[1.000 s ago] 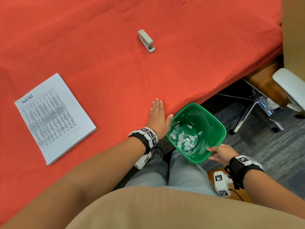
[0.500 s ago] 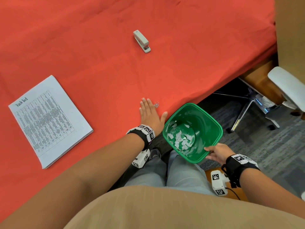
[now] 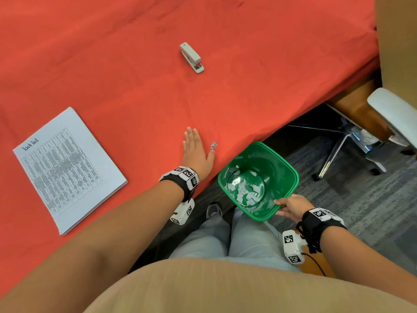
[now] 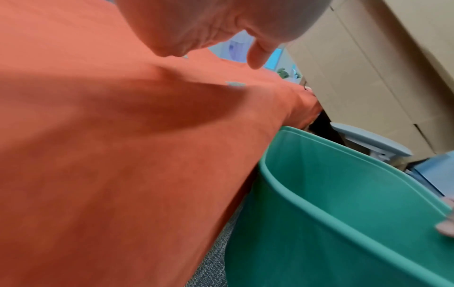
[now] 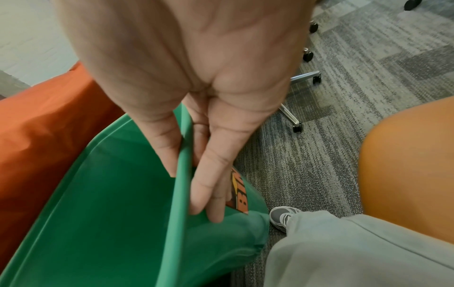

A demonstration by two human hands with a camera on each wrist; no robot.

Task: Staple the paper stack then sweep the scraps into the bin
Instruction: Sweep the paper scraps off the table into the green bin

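My left hand (image 3: 195,147) lies flat on the red tablecloth (image 3: 135,82) near the table's front edge, fingers straight. A small silvery clump of scraps (image 3: 213,145) sits just right of its thumb; in the left wrist view the clump (image 4: 235,84) is beyond the thumb. My right hand (image 3: 291,205) pinches the near rim of the green bin (image 3: 291,175), thumb inside and fingers outside (image 5: 216,174). The bin hangs below the table edge with several white paper scraps (image 3: 244,192) at its bottom. The paper stack (image 3: 67,168) lies at the left. The stapler (image 3: 191,57) rests farther back.
An office chair (image 3: 388,114) with a metal base (image 3: 334,150) stands on the grey carpet to the right. A beige cabinet wall (image 3: 397,41) rises at the far right. My legs and a grey shoe (image 3: 213,211) are under the bin.
My left hand slid back from the table edge onto the cloth and leftward, uncovering the silvery clump beside the thumb. The right hand keeps hold of the bin.
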